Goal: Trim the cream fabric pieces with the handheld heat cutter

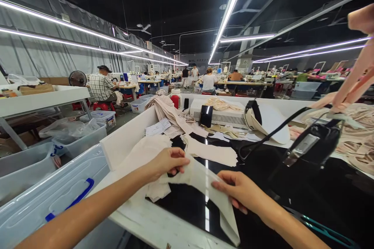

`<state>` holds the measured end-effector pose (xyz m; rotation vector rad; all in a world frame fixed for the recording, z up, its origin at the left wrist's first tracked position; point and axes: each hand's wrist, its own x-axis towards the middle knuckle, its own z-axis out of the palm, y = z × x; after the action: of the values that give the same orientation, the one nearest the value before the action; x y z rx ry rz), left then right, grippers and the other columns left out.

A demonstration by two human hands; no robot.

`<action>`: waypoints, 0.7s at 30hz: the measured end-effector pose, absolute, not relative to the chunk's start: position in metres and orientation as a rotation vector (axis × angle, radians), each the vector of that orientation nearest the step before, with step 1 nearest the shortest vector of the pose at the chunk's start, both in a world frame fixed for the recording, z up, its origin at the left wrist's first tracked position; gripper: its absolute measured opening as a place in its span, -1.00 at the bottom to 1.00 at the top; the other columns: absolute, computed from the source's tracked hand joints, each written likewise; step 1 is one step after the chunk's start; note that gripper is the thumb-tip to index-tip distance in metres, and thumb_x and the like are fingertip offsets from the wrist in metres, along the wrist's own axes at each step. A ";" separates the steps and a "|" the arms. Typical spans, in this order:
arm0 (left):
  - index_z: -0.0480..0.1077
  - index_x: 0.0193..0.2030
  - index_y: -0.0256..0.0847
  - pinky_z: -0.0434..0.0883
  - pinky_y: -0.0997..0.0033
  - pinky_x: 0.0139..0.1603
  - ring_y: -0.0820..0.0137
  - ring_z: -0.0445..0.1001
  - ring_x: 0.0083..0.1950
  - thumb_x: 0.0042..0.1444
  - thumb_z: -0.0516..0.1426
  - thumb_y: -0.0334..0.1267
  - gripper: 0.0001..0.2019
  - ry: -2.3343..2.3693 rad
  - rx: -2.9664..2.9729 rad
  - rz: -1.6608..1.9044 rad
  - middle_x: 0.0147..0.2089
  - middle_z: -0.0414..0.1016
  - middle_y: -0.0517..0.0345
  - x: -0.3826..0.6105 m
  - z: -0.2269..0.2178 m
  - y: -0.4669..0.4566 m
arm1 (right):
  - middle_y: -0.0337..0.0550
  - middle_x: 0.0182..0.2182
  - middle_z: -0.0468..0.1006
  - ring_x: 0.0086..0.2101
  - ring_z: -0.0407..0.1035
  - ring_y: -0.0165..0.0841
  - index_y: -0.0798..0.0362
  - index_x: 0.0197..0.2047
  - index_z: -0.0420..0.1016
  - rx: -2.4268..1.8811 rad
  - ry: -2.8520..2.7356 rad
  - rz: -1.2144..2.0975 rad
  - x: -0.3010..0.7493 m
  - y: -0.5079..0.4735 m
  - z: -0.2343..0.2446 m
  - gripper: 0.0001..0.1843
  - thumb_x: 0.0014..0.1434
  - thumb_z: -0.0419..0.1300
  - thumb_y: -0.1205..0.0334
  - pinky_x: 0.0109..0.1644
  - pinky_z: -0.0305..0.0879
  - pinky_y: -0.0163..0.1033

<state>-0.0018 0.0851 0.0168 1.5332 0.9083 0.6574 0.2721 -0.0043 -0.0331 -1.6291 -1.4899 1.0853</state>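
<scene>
Head view shows the left hand [168, 162] and the right hand [239, 191] each pinching one pale fabric piece [201, 177], probably to hold it spread over the black counter [187, 210].

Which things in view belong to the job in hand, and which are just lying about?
Job in hand, as far as one frame shows:
- pale piece, held by left hand and right hand
- black tabletop beneath it
- probably the flat cut piece nearby

Apparently lying about:
- paper slip
- blue-handled tub
- black fan
</scene>
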 end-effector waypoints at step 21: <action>0.68 -0.09 -0.14 0.55 0.18 0.36 0.16 0.68 0.17 0.30 0.23 -0.36 -0.84 0.960 2.309 0.756 0.10 0.79 0.08 0.029 -0.036 0.193 | 0.05 0.13 0.83 0.02 0.66 -0.12 -0.02 0.11 0.81 -1.855 -2.017 -0.265 0.306 0.076 -0.076 -0.56 0.56 0.08 0.45 0.09 0.50 -0.11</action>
<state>0.0293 0.1930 -0.0363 2.3090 0.9601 0.7559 0.3059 0.0764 -0.0764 -1.8552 -2.0166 -0.2655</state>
